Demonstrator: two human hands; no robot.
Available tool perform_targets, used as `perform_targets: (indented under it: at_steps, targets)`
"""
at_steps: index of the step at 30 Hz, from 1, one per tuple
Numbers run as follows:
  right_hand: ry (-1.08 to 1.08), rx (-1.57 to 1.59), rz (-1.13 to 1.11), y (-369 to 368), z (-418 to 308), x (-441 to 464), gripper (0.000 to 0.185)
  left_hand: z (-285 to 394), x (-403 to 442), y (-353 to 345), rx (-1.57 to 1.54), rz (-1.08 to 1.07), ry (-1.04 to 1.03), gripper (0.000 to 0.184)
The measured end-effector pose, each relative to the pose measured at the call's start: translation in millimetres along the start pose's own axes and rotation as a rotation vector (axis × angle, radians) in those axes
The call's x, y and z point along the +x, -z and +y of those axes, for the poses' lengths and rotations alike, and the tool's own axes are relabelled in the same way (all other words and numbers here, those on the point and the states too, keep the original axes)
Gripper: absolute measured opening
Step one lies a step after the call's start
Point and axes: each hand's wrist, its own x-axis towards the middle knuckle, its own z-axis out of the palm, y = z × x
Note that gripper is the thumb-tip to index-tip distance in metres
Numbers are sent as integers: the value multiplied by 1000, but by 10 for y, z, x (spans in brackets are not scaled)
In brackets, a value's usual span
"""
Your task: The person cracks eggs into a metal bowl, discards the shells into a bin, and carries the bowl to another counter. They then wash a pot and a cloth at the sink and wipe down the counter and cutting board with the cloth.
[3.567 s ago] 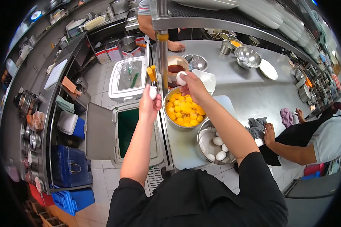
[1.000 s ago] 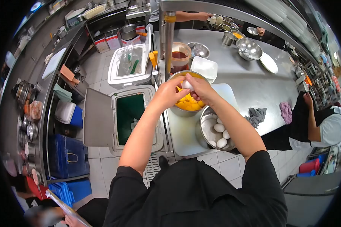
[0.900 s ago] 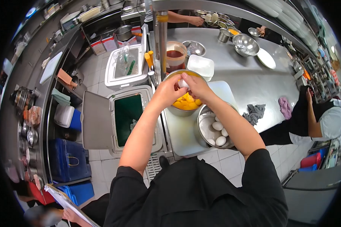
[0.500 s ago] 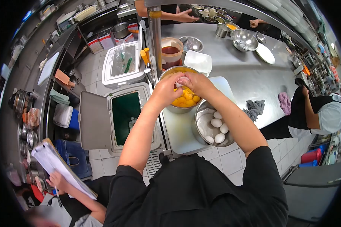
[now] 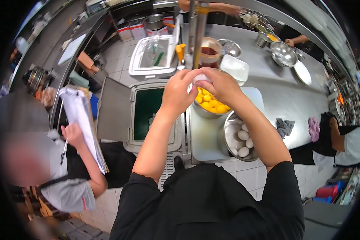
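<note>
So both hands are working on one white egg (image 5: 202, 78), which is sitting pinched between them, above the far side of the metal bowl of yolks (image 5: 209, 115). The left hand (image 5: 181, 90) is gripping it from the left and the right hand (image 5: 225, 85) is closing on it from the other side, fingers curled. They're covering most of it, so I can't tell whether the shell is cracked. They're also blocking the back of that bowl; only the yolks (image 5: 212, 105) nearer the camera are showing.

A second bowl (image 5: 230, 134) is standing just beside it, holding whole eggs (image 5: 243, 135), with the right forearm hiding part of it. The white cutting board (image 5: 203, 140) is lying beneath. Behind the bowls, a tub of dark red liquid (image 5: 213, 51) and stacked white dishes (image 5: 235, 66) are crowding in, and the metal post (image 5: 200, 32) is rising in front of the tub's edge.

Left of the counter, a bin (image 5: 145, 110) is gaping open, with the left forearm crossing over its edge. Further left, someone is holding a clipboard (image 5: 82, 116) and a pen (image 5: 63, 150). On the right, a grey cloth (image 5: 285, 127) and a purple cloth (image 5: 314, 129) are lying well apart from the bowls.
</note>
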Motion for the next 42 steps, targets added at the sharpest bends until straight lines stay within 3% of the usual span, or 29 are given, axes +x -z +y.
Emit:
perform_targets:
  at_steps: [2, 4, 7, 11, 13, 15, 17, 18, 20, 23, 24, 26, 29, 31, 33, 37, 40, 42]
  targets:
    - [-24, 185, -154, -80, -217, 94, 50, -117, -202, 242, 13, 47, 104, 45]
    - [37, 119, -140, -195, -269, 126, 51, -358, -447, 442, 60, 41, 216, 49]
    - [98, 45, -71, -201, -225, 22, 52, -719, -954, 701, 28, -102, 618, 66]
    - [-120, 102, -96, 359, -31, -488, 37, -1200, -1601, 777, 97, -63, 715, 67]
    - [-324, 25, -183, 664, 198, -811, 29, -1007, -1533, 715, 13, -40, 754, 56]
    - [-392, -55, -254, 742, 482, -1124, 28, -755, -1286, 583, -98, -24, 699, 48]
    - [-501, -315, -601, 606, 741, -1416, 40, -366, -920, 445, -160, -93, 568, 38]
    - [-506, -310, -598, 465, 824, -1550, 40, -193, -773, 319, -235, -120, 494, 33]
    - [-346, -547, -757, 207, 889, -1755, 54, 208, -475, 42, -315, -197, 106, 30]
    - [-417, -537, -927, 4, 746, -1746, 62, 720, -251, -448, -340, -420, -125, 26]
    - [-434, -480, -883, -83, 834, -1783, 67, 790, -235, -612, -321, -457, -200, 25]
    - [-398, -460, -909, -137, 950, -1806, 68, 896, -265, -850, -326, -598, -129, 19]
    - [-362, -374, -895, -102, 1087, -1849, 68, 971, -364, -963, -352, -555, -95, 19]
    - [-460, -160, -707, 134, 928, -1829, 66, 952, -428, -954, -367, -505, -28, 21]
    - [-365, -60, -502, 390, 748, -1794, 60, 960, -445, -896, -380, -450, 40, 24]
    - [-411, -2, -302, 781, 324, -1537, 53, 1062, -348, -873, -440, -562, 228, 40]
    - [-364, -13, -95, 722, 214, -1284, 54, 1015, -293, -980, -706, -364, 373, 45]
    - [-298, 57, -82, 691, 222, -1145, 57, 865, -281, -1101, -847, -244, 407, 43]
